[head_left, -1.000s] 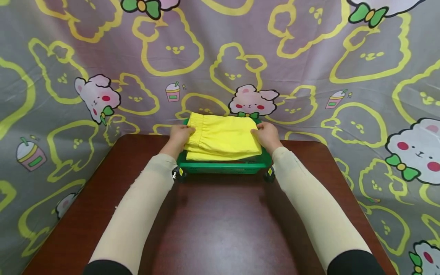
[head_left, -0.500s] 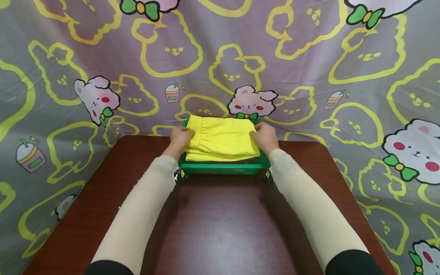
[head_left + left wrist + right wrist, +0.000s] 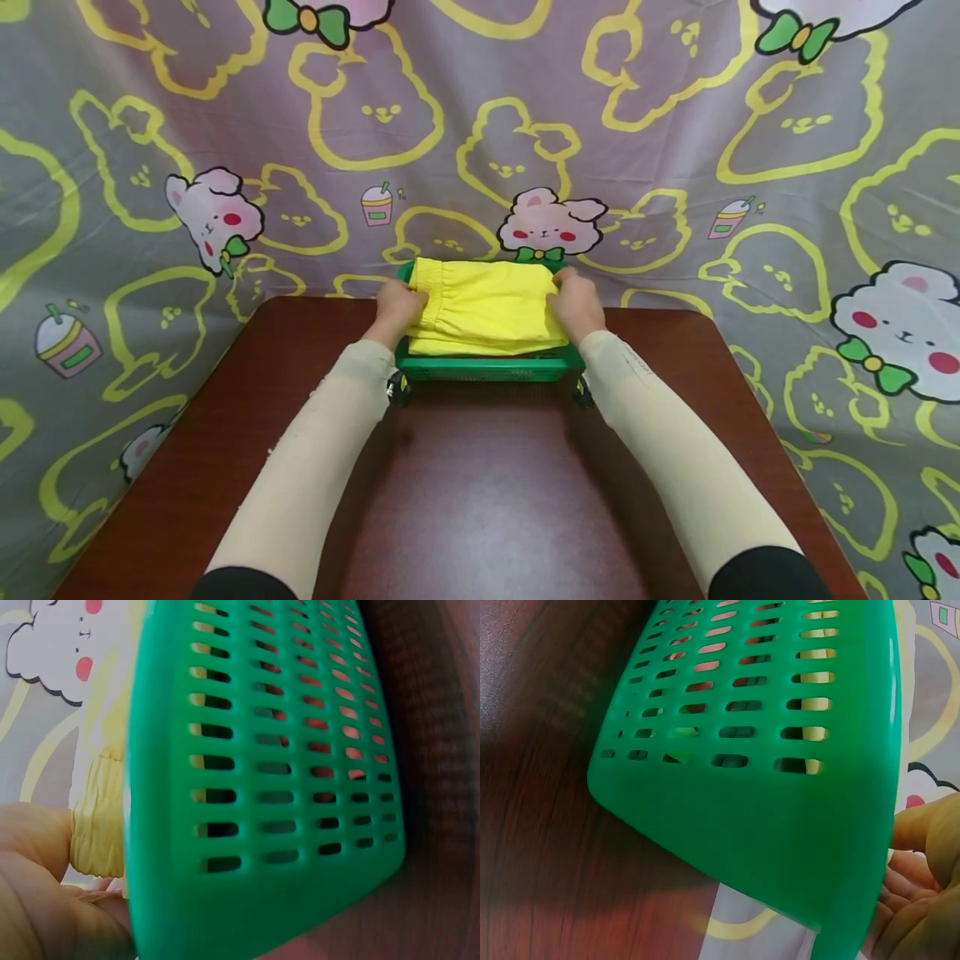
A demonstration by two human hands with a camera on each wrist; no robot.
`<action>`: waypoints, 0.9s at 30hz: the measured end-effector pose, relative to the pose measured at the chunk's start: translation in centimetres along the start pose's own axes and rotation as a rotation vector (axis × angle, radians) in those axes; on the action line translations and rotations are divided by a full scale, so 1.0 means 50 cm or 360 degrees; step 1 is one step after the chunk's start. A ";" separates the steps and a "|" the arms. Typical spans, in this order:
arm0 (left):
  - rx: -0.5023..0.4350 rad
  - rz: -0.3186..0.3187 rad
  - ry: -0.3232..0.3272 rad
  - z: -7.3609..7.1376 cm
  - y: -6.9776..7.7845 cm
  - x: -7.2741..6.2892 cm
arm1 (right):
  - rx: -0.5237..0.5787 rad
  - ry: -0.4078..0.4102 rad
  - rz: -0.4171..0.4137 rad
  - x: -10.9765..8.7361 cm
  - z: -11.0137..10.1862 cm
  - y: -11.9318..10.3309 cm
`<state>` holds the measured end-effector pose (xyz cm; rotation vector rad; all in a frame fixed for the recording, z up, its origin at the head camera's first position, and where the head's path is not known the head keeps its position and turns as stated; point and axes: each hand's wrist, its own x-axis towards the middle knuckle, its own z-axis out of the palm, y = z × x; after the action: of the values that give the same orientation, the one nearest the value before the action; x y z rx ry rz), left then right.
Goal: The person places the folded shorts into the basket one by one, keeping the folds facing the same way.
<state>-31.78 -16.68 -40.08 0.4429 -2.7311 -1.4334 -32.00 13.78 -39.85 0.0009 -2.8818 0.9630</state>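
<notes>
Folded yellow shorts point(image 3: 495, 302) with a gathered elastic waistband lie level across the top of a green slotted basket point(image 3: 487, 367). My left hand point(image 3: 397, 308) pinches the waistband end between thumb and fingers; the left wrist view shows the waistband point(image 3: 99, 814) against that hand. At the opposite end my right hand point(image 3: 577, 304) grips the folded edge. In the right wrist view my right hand's fingers point(image 3: 911, 885) curl behind the basket rim, which hides the cloth they hold. Both hands are over the basket's short ends.
Through the slots, reddish and grey items show inside the basket. The basket stands at the back of a dark brown table point(image 3: 480, 492). Close behind it hangs a grey patterned curtain point(image 3: 465, 125) with bunny drawings, also along both sides.
The shorts have sunk slightly toward the basket, with both hands lowering a little alongside them. The hands keep hold of both ends. The basket has barely shifted.
</notes>
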 end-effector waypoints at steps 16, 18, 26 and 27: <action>0.0238 0.0032 -0.0095 0.002 0.005 0.003 | -0.0193 -0.0148 -0.0036 -0.002 0.006 -0.003; 0.0267 0.0017 -0.0099 0.006 0.004 0.008 | -0.0215 -0.0147 -0.0051 -0.003 0.007 -0.002; 0.0324 -0.0016 -0.0100 0.014 0.005 0.021 | -0.0282 -0.0176 -0.0087 -0.003 0.006 -0.001; 0.0314 -0.0024 -0.0098 0.014 0.005 0.021 | -0.0294 -0.0172 -0.0103 -0.003 0.007 -0.001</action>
<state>-32.95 -16.26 -40.41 0.4328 -2.9381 -1.2043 -31.89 13.51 -40.12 0.1347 -3.0375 0.7045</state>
